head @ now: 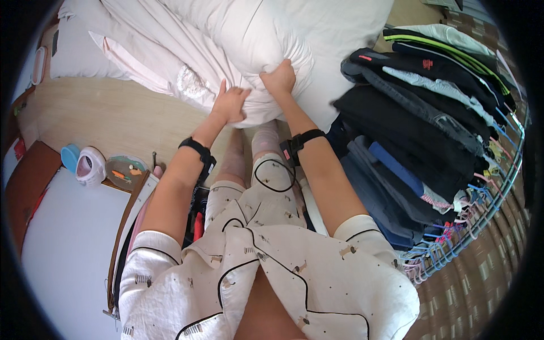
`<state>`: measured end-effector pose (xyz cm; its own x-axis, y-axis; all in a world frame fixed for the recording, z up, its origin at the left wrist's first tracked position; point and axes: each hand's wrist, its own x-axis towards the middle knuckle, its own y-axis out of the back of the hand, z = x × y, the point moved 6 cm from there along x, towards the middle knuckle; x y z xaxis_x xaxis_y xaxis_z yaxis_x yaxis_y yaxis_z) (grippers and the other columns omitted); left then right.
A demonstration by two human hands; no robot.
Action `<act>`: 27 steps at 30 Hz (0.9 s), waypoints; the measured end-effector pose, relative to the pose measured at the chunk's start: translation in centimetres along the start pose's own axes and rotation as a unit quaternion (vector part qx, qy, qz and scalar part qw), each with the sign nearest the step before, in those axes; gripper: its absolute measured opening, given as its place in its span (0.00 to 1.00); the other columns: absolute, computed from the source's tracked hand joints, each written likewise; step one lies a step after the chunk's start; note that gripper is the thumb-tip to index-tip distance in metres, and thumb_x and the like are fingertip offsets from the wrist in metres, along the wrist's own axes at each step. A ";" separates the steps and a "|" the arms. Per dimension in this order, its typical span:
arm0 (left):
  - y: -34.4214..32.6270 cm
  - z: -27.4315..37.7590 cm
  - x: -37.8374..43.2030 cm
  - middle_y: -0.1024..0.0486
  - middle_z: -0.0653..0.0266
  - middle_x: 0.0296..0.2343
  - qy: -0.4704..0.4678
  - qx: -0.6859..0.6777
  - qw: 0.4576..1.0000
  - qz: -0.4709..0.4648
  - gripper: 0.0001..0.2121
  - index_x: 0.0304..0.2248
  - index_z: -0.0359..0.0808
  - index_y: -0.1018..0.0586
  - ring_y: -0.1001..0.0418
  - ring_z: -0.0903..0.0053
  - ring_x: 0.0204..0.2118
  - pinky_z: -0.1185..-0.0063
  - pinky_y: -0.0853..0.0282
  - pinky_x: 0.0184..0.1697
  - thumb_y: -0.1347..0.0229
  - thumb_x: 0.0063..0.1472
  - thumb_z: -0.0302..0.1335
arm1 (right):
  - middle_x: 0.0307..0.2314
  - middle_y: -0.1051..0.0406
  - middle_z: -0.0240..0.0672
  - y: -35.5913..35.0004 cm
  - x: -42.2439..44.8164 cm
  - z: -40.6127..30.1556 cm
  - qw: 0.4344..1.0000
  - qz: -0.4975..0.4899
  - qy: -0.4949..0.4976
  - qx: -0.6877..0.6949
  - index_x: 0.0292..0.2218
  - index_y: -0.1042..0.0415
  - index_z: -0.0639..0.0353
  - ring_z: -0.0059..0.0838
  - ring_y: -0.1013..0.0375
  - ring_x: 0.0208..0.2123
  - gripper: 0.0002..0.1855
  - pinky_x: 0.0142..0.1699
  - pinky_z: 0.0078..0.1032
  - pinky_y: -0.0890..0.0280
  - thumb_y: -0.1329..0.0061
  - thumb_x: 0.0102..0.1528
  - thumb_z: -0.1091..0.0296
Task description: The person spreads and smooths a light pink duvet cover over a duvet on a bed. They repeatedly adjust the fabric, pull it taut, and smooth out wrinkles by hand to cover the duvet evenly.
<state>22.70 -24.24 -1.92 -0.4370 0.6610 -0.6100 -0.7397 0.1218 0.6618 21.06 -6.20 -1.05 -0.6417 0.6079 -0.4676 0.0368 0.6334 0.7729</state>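
Pale bedding, seemingly a duvet, spreads across the top of the view and bunches at its near edge. My right hand is closed around a gathered fold of it, with creases fanning out from the grip. Just to the left, my left hand lies on the near edge with its fingers apart. A lacy or crinkled white patch shows on the pale pink fabric beside that hand. Whatever lies under the bunched cloth is hidden.
At the right, trousers and other clothes hang close by on a metal rail with several hangers. Wood-look floor shows at left. A white-topped surface, a blue bowl and a decorated board stand lower left.
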 end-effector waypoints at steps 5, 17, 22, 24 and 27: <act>-1.2 1.2 0.4 0.30 0.59 0.51 -0.014 -0.016 0.999 0.047 0.41 0.59 0.45 0.31 0.36 0.61 0.58 0.45 0.61 0.67 0.35 0.41 0.37 | 0.26 0.25 0.35 3.9 5.3 -0.2 0.957 -0.093 -0.024 0.273 0.32 0.25 0.69 0.32 0.28 0.27 0.21 0.33 0.29 0.32 0.47 0.30 0.83; 16.3 16.9 11.9 0.32 0.54 0.48 -0.031 -0.091 0.967 0.235 0.43 0.60 0.36 0.36 0.38 0.58 0.57 0.45 0.64 0.66 0.34 0.46 0.43 | 0.24 0.29 0.32 30.3 18.1 -16.6 0.933 -0.112 0.139 0.311 0.30 0.26 0.67 0.28 0.31 0.25 0.21 0.28 0.27 0.35 0.52 0.27 0.87; 16.8 17.4 19.2 0.32 0.53 0.48 -0.046 -0.105 0.964 0.241 0.44 0.63 0.38 0.40 0.38 0.58 0.58 0.45 0.62 0.66 0.35 0.48 0.43 | 0.28 0.25 0.41 30.9 30.1 -10.8 0.975 0.097 0.173 0.100 0.37 0.23 0.61 0.44 0.26 0.30 0.21 0.39 0.35 0.30 0.47 0.36 0.78; 15.7 15.9 21.1 0.31 0.54 0.47 -0.051 -0.098 0.972 0.206 0.44 0.63 0.39 0.41 0.37 0.57 0.58 0.47 0.59 0.66 0.36 0.49 0.42 | 0.39 0.26 0.45 28.8 31.7 -7.2 0.969 0.171 0.181 -0.006 0.45 0.24 0.56 0.51 0.28 0.41 0.24 0.50 0.38 0.32 0.47 0.42 0.74; 14.8 12.1 22.4 0.29 0.52 0.42 -0.026 -0.108 0.985 0.135 0.35 0.57 0.36 0.33 0.33 0.55 0.52 0.52 0.46 0.62 0.39 0.49 0.39 | 0.57 0.38 0.46 22.6 28.9 -3.6 0.937 0.189 0.281 -0.091 0.56 0.30 0.51 0.54 0.41 0.59 0.33 0.63 0.45 0.42 0.47 0.45 0.72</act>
<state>8.11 1.36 -0.52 -0.6102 0.6851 -0.3979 -0.6942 -0.2203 0.6852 0.58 24.00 4.46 -0.9130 0.3920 0.1129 0.2432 0.3009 0.9221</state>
